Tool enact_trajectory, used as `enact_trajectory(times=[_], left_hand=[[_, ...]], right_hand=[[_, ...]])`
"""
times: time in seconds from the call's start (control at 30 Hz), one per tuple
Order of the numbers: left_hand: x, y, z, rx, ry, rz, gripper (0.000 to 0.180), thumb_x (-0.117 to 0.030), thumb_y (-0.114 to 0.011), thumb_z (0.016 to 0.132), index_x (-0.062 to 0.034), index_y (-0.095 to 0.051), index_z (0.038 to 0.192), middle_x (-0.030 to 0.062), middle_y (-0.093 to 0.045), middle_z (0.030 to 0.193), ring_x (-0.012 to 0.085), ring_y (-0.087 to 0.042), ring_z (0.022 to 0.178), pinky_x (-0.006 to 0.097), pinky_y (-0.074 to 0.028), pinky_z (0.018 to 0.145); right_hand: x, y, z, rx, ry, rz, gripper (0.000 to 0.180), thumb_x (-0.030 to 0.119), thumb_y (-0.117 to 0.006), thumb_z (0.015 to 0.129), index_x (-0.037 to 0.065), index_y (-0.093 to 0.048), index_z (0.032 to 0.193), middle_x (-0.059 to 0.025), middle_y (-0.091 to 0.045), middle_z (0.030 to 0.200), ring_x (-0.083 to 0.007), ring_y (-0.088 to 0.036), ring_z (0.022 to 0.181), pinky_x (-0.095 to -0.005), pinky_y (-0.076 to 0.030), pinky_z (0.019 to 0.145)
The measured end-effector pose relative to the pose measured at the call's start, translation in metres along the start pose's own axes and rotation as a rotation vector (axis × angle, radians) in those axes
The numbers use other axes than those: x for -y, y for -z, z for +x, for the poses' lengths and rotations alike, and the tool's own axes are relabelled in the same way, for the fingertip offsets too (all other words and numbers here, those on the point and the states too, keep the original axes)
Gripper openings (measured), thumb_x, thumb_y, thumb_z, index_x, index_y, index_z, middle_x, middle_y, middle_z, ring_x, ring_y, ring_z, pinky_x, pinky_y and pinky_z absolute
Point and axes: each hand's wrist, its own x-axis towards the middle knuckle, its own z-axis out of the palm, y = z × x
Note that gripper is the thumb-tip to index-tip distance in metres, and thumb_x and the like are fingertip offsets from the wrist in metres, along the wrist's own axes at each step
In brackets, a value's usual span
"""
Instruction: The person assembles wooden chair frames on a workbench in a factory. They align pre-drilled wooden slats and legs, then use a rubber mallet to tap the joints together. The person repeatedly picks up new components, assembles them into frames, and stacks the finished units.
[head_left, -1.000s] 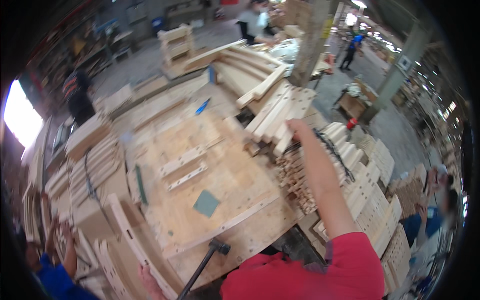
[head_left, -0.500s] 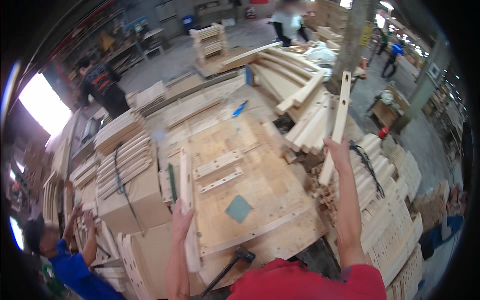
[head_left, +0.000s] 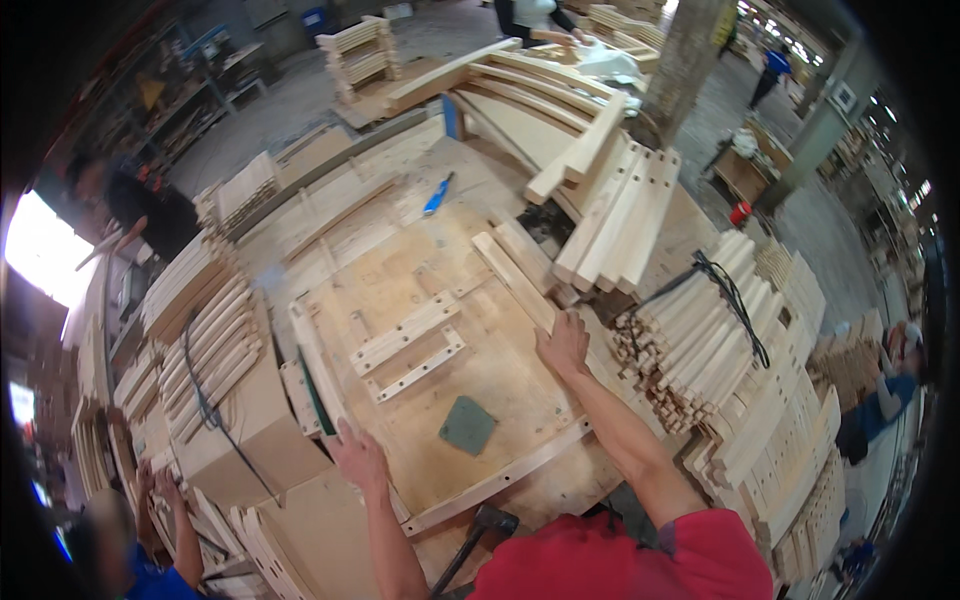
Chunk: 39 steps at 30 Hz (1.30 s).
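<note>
I watch from far away, through the camera on the head, and both bare hands are on the wood. The right hand [head_left: 566, 345] is partly closed over a pale wooden bar [head_left: 511, 277], near the bar's lower end. The thumb lies on the inner side and the fingers bend across to the outer side, so I see it as having hold of the bar. This bar lies slanting along the right part of a plywood board [head_left: 535, 395], which covers the middle of the table [head_left: 405, 225].

The left hand [head_left: 360, 460] rests at the lower part of a second bar [head_left: 318, 355], along the left edge of the board. Its fingers are somewhat bent and point forward; because the hand covers this place, I cannot tell if it grips the bar or only presses on it.

Between the two hands, nearer to the middle, there are two short strips [head_left: 405, 333] with dark holes, and below them a green square pad [head_left: 467, 425]. A long rail [head_left: 500, 483] crosses the near edge of the board. Just beside this rail, on the person's side, is a black mallet [head_left: 495, 520]. A blue tool [head_left: 438, 195] lies farther off, beyond the board. To the right of the table I see a bundle of sticks [head_left: 690, 335] with a black strap [head_left: 735, 310] over it.
</note>
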Motion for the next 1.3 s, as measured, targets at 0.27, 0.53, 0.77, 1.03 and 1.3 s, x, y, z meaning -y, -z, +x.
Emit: enact_trajectory(times=[0.27, 0.53, 0.77, 1.03, 1.3], left_hand=[[-0.004, 0.016, -0.028, 0.210, 0.109, 0.069, 0.055, -0.029, -0.055, 0.100, -0.0049, -0.051, 0.149, 0.0269, -0.053, 0.124, 0.0448, -0.057, 0.111, 0.051, -0.049, 0.090], [0.022, 0.039, -0.041, 0.022, -0.023, -0.039, 0.061, -0.029, -0.061, 0.099, -0.0012, -0.045, 0.151, 0.0270, -0.051, 0.134, 0.0449, -0.054, 0.121, 0.051, -0.047, 0.099], [0.006, 0.034, -0.057, -0.313, -0.209, -0.127, 0.055, -0.026, -0.061, 0.100, 0.0045, -0.050, 0.144, 0.0278, -0.051, 0.138, 0.0455, -0.049, 0.127, 0.055, -0.041, 0.106], [0.002, 0.037, -0.133, -0.205, -0.183, -0.219, 0.046, -0.016, -0.063, 0.097, 0.0037, -0.056, 0.138, 0.0233, -0.057, 0.135, 0.0411, -0.053, 0.123, 0.050, -0.043, 0.105], [-0.161, 0.110, -0.123, 0.250, -0.578, -0.794, 0.077, -0.011, -0.081, 0.081, 0.0010, -0.045, 0.149, 0.0234, -0.052, 0.145, 0.0406, -0.050, 0.135, 0.046, -0.040, 0.113]], right_hand=[[-0.040, 0.015, -0.027, -0.103, 0.104, 0.122, 0.060, 0.039, -0.071, 0.089, -0.001, -0.056, 0.131, -0.0225, -0.055, 0.134, -0.0383, -0.052, 0.126, -0.0536, -0.043, 0.102], [-0.142, 0.149, -0.064, -0.451, 0.340, -0.032, 0.022, 0.009, -0.067, 0.080, 0.012, -0.073, 0.101, -0.0024, -0.067, 0.112, -0.0250, -0.060, 0.107, -0.0434, -0.047, 0.083], [-0.188, 0.189, -0.049, 0.015, 0.686, -0.265, 0.014, 0.011, -0.065, 0.083, 0.013, -0.071, 0.095, -0.0011, -0.063, 0.103, -0.0238, -0.059, 0.106, -0.0410, -0.045, 0.092], [-0.132, 0.189, -0.077, 0.125, 0.899, -0.196, 0.016, 0.014, -0.059, 0.091, 0.010, -0.065, 0.105, -0.0082, -0.061, 0.107, -0.0277, -0.062, 0.103, -0.0422, -0.053, 0.086], [0.104, 0.305, -0.183, -0.436, 1.258, 0.475, 0.040, 0.005, -0.066, 0.090, -0.002, -0.056, 0.128, -0.0187, -0.060, 0.121, -0.0307, -0.065, 0.101, -0.0351, -0.055, 0.087]])
